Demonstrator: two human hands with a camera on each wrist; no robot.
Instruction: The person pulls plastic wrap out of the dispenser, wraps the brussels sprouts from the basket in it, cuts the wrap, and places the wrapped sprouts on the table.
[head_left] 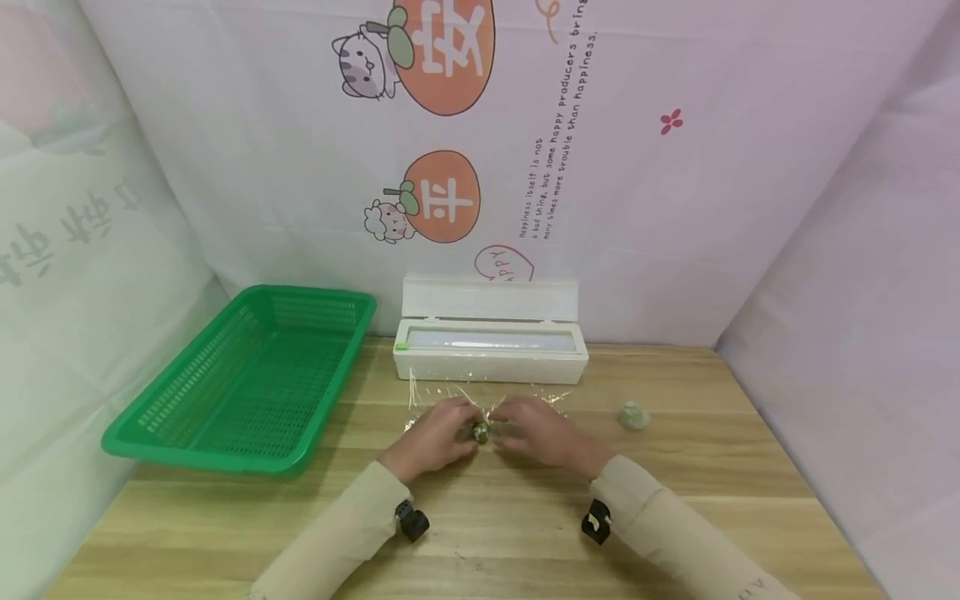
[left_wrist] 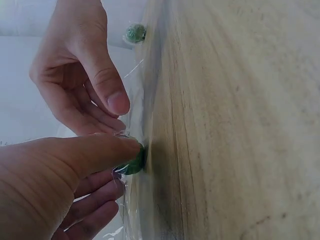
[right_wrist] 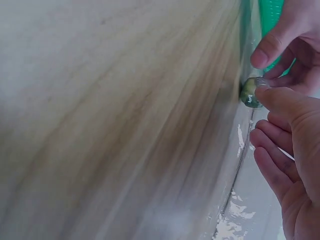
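A small green ball (head_left: 481, 432) sits on the wooden table between both hands, with clear plastic film gathered around it. In the left wrist view, the thumb of my left hand (head_left: 442, 435) lies over the green ball (left_wrist: 134, 164), with the other fingers curled below. My right hand (head_left: 542, 432) is close on the other side. In the right wrist view its thumb overlaps the ball (right_wrist: 251, 93), while its lower fingers are loosely bent. Whether the right fingertips pinch film is hard to tell. A sheet of clear film (head_left: 450, 390) spreads beyond the hands.
A white film dispenser box (head_left: 491, 367), lid raised, stands against the back curtain. To the left is a green plastic basket (head_left: 318, 400). Another film-wrapped green ball (head_left: 633, 416) lies on the right side of the table. Fabric walls enclose the back and sides.
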